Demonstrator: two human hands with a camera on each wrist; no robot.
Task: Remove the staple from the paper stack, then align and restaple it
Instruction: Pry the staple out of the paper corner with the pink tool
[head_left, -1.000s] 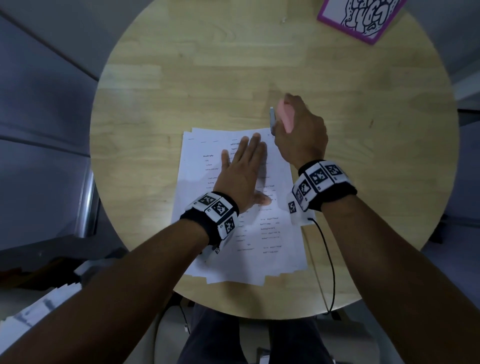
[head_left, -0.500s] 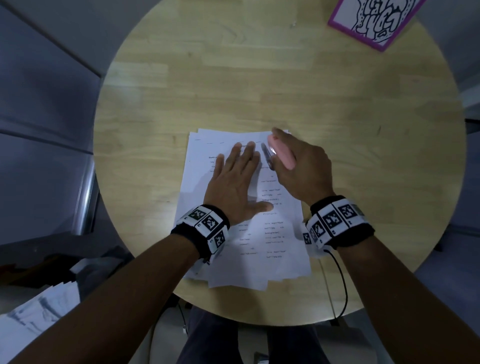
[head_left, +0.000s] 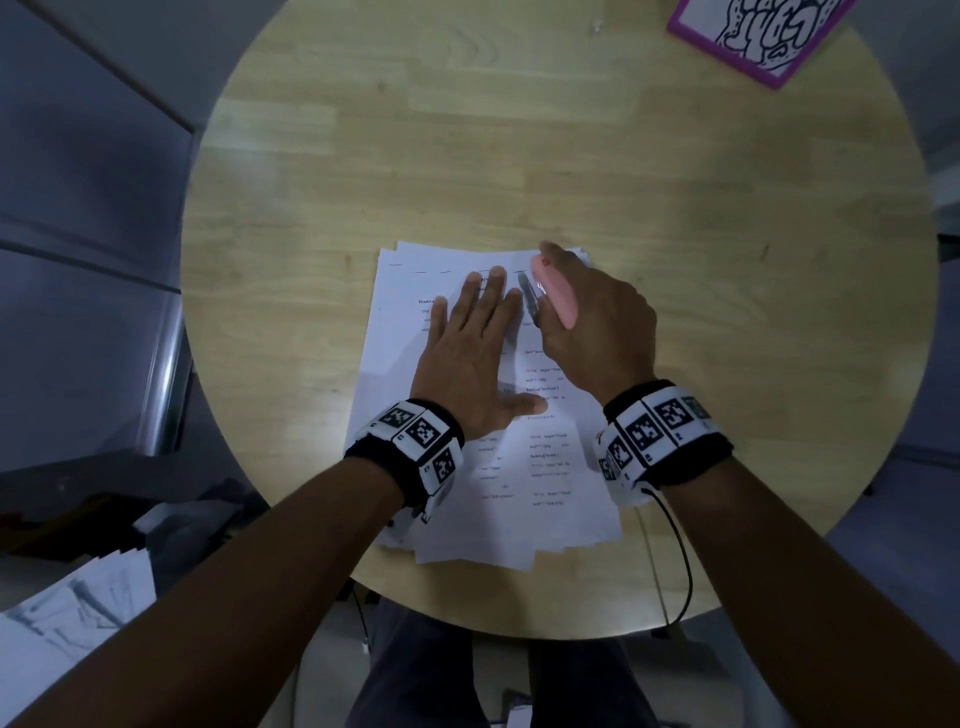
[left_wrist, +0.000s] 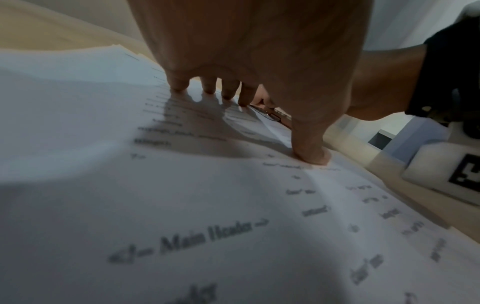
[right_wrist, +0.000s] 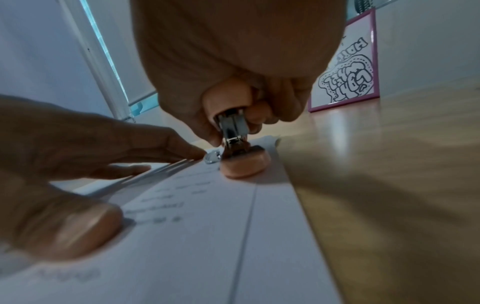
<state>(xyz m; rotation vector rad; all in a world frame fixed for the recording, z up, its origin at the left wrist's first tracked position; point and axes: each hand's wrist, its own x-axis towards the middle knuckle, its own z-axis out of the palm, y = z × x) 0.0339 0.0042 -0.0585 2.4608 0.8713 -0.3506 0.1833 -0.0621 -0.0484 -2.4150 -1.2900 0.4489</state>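
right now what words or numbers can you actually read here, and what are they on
"Main Header": top sheet of the paper stack, left wrist view, slightly blurred.
Remaining print on the sheet: too small or blurred to read.
Bubble lettering on the pink-framed picture: too stylised to read.
Black-and-white square codes on the wristbands: no words.

Both bare forearms reach forward side by side, each wrist wrapped in a black band carrying white blocks printed with black square markers. The left hand (head_left: 475, 358) lies palm down with its fingers (left_wrist: 179, 83) straight and slightly spread, thumb stretched out to the side, fingertips and thumb tip pressing flat. The right hand (head_left: 597, 322), just beside it, is curled into a loose fist, knuckles up, its fingers and thumb wrapped round a small pink plastic stapler (right_wrist: 235, 131) with a metal mouth.
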